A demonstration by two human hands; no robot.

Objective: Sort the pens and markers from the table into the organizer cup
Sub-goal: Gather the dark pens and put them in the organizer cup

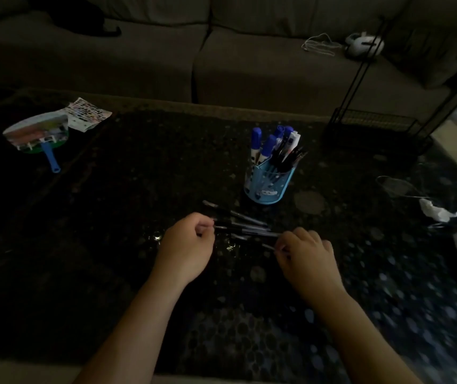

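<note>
Low in the frame's centre, both hands pinch pens: the left hand (187,245) grips an end of the loose pens (245,227) on the dark table (111,206), the right hand (306,254) nips another. Just above stands the blue cup (269,184), holding markers (263,146).

Two bare forearms, sleeveless to the frame edge, hands (185,245) without rings.

Dim table (111,189), left hand (185,248) and right hand (307,256) pinching pens (244,228), blue organizer cup (269,181) beyond
</note>
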